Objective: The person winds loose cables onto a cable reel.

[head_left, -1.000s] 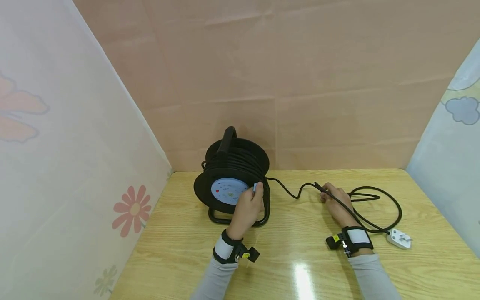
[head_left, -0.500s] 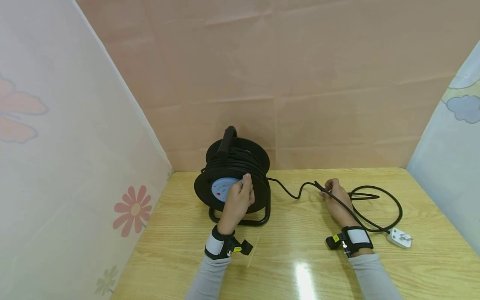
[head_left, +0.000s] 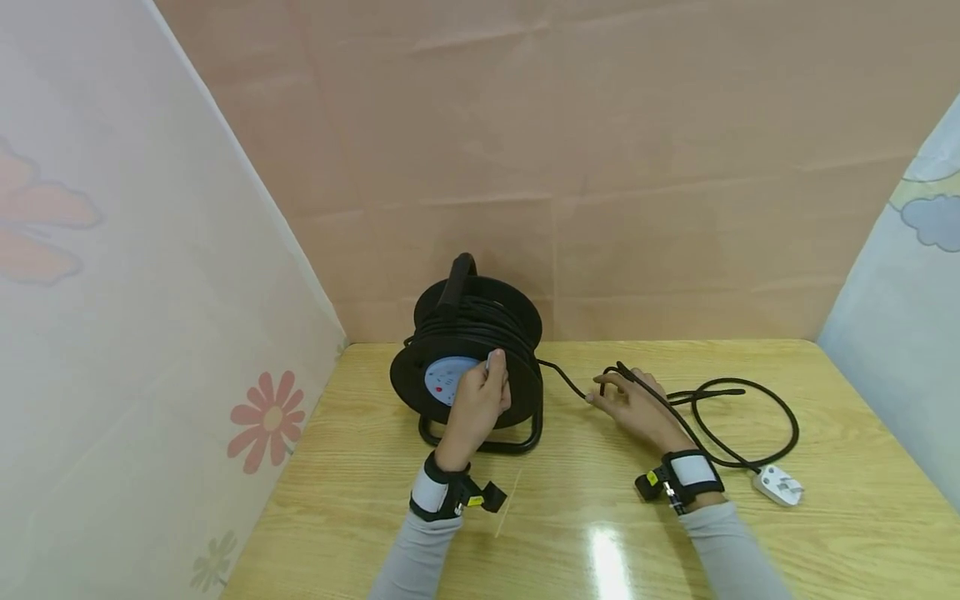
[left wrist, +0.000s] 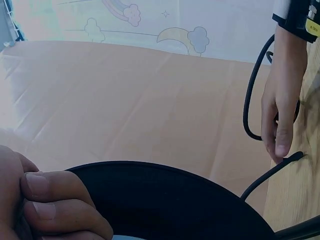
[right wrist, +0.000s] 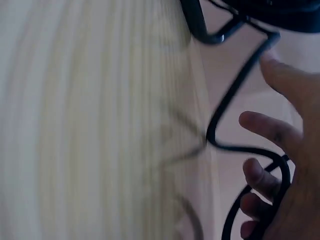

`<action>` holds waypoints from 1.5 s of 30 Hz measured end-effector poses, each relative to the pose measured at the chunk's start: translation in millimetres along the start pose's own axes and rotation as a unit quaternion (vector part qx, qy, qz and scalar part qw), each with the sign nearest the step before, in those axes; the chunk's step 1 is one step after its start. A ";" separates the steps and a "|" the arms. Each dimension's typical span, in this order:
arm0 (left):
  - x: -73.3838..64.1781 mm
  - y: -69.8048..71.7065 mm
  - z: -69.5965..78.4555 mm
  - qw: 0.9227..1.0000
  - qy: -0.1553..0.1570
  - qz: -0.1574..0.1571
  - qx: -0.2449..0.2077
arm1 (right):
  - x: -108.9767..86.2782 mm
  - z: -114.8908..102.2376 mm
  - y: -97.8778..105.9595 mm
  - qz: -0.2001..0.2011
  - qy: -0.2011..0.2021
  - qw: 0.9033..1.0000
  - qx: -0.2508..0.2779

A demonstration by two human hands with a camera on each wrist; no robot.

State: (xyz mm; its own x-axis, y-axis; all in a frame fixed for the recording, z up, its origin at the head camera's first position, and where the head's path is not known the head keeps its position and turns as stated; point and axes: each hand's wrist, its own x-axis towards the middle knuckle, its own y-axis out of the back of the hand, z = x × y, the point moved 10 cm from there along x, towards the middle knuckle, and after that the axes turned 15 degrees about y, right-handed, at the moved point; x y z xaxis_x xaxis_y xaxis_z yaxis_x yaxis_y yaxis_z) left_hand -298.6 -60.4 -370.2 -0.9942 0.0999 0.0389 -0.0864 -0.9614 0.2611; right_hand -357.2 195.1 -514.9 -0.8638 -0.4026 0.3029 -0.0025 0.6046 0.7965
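A black cable reel (head_left: 408, 383) with a carrying handle on top stands on its tube frame at the back of the table. My left hand (head_left: 474, 408) grips the small pale knob (head_left: 491, 358) on its front, covering part of the light-blue socket panel (head_left: 447, 379). In the left wrist view those fingers (left wrist: 62, 192) are curled in front of the reel's dark rim. Black cord (head_left: 562, 375) runs from the reel to my right hand (head_left: 637, 412). That hand's thumb reaches to the cord; in the right wrist view its fingers (right wrist: 262, 125) are spread apart, with cord passing across the palm side.
Loose cord (head_left: 787, 408) lies in a loop right of my right hand. A white plug (head_left: 778, 485) at its end rests on the wooden table (head_left: 570, 517). Brown paper (head_left: 675, 208) covers the back; a flower-printed sheet (head_left: 225, 292) stands on the left.
My left hand has shifted left with the knob, and the socket panel has turned. The right hand has moved left along the cord and spread its fingers; loop and plug shifted slightly left.
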 end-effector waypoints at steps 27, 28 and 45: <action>-2.4 -0.8 1.6 1.000 -0.003 -0.004 0.000 | 24.5 -79.0 -42.3 -0.054 0.209 0.975 -0.059; -2.5 -0.7 1.2 1.000 -0.002 -0.003 0.001 | 24.7 -80.4 -43.1 -0.064 0.210 0.973 -0.073; -0.2 -12.2 -5.8 1.000 0.002 -0.003 0.023 | 17.4 -68.8 -56.5 -0.176 0.154 0.967 0.103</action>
State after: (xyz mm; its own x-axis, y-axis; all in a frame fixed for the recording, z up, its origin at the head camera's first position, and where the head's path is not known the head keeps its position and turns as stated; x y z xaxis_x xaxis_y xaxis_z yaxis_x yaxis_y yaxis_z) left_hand -297.7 -50.1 -379.0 -0.9940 0.1045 0.0337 -0.0894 -0.9482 0.3048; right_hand -337.4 106.7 -518.7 -0.6010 -0.7741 0.1989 -0.3959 0.5045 0.7673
